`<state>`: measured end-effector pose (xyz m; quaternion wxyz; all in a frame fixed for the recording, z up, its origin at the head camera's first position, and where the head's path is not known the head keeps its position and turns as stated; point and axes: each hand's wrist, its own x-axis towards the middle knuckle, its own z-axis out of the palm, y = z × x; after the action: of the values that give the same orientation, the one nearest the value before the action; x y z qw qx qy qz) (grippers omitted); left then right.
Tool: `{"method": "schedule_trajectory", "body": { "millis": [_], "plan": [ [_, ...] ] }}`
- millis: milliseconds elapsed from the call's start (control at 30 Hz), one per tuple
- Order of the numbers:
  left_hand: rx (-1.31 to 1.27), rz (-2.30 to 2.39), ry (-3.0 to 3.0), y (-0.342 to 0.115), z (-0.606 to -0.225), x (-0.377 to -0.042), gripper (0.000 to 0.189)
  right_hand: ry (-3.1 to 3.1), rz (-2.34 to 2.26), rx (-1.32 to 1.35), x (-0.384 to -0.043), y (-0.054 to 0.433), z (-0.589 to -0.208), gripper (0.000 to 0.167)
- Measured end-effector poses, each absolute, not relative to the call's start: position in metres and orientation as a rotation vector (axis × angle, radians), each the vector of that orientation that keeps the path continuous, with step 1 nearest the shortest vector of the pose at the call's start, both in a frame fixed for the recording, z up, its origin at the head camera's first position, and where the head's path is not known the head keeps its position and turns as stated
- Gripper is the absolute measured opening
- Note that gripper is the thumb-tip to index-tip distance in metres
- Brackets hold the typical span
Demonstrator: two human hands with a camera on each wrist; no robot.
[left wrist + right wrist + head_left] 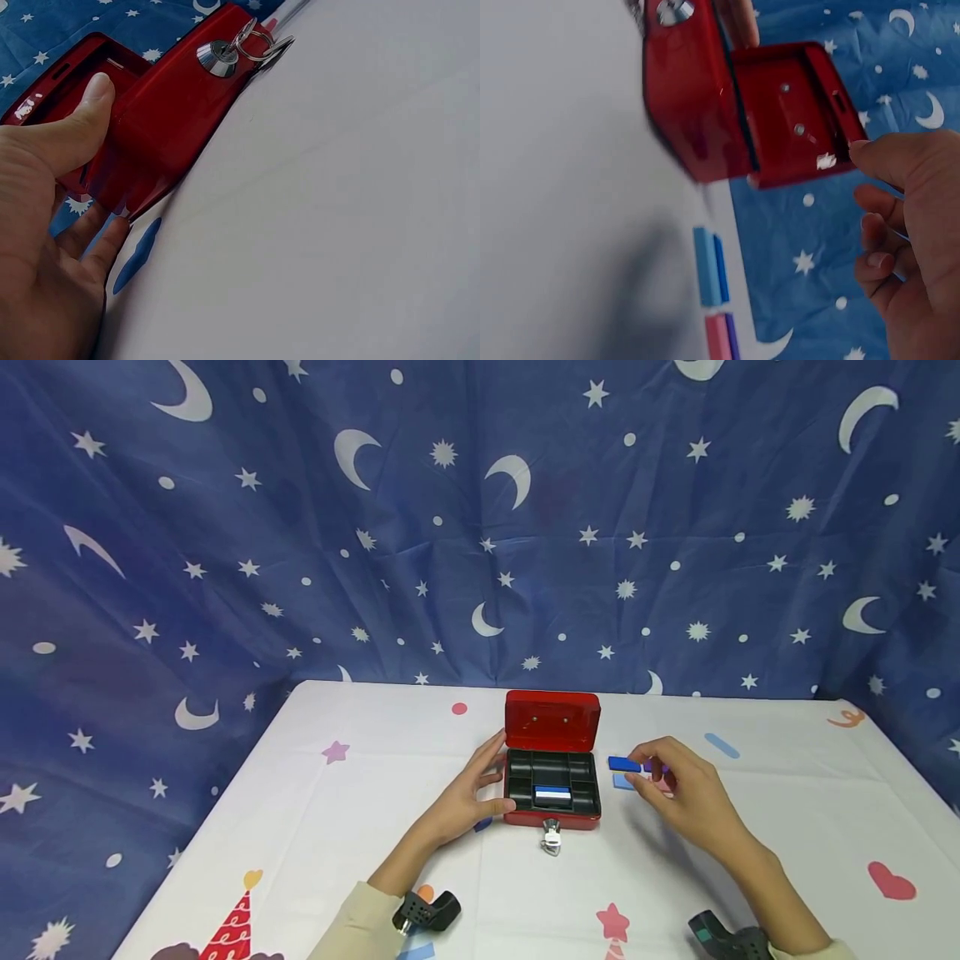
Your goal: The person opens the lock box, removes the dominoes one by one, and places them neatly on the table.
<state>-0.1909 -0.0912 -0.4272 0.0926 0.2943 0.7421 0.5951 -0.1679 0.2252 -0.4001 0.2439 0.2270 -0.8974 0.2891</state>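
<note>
A red cash box (pixel 554 820) stands with its lid (pixel 552 721) raised, showing a black compartment tray (pixel 550 767). One blue-and-white small block (pixel 552 795) lies in the tray's front middle compartment. My left hand (pixel 465 802) grips the box's left side, thumb over the rim and fingers along the wall. To the right of the box, my right hand (pixel 686 793) hovers over small flat blocks with loosely bent fingers and nothing between them. These are dark blue (pixel 624 764), light blue (pixel 706 266), pink (pixel 718 337) and purple (pixel 733 335), partly hidden by the hand in the head view.
Keys on a ring (pixel 551 839) hang from the lock at the box's front. A white cloth with printed shapes covers the table (pixel 375 827). Behind it hangs a blue curtain (pixel 450 568) with moons and stars.
</note>
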Motion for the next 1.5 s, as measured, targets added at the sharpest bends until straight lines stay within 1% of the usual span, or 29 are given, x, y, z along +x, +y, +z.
{"method": "schedule_trajectory", "body": {
  "millis": [467,700,867,1167,1433,1500],
  "plan": [
    [0.851,1.764,2.205,-0.090,-0.429,-0.192,0.092,-2.438,0.888,0.815,-0.170,0.185,-0.386,0.035],
    [0.845,1.767,2.233,-0.091,-0.457,-0.204,0.096,-2.531,0.947,0.817,-0.167,0.166,-0.385,0.030],
    [0.826,1.769,2.241,-0.093,-0.460,-0.206,0.097,-2.575,0.984,0.848,-0.168,0.154,-0.388,0.027],
    [0.865,1.761,2.253,-0.093,-0.460,-0.207,0.095,-2.664,0.935,0.905,-0.170,0.146,-0.403,0.019],
    [0.850,1.761,2.248,-0.093,-0.459,-0.207,0.095,-2.745,0.900,0.862,-0.171,0.148,-0.409,0.019],
    [0.855,1.761,2.232,-0.092,-0.450,-0.203,0.094,-2.758,0.891,0.852,-0.171,0.148,-0.410,0.019]
  ]
}}
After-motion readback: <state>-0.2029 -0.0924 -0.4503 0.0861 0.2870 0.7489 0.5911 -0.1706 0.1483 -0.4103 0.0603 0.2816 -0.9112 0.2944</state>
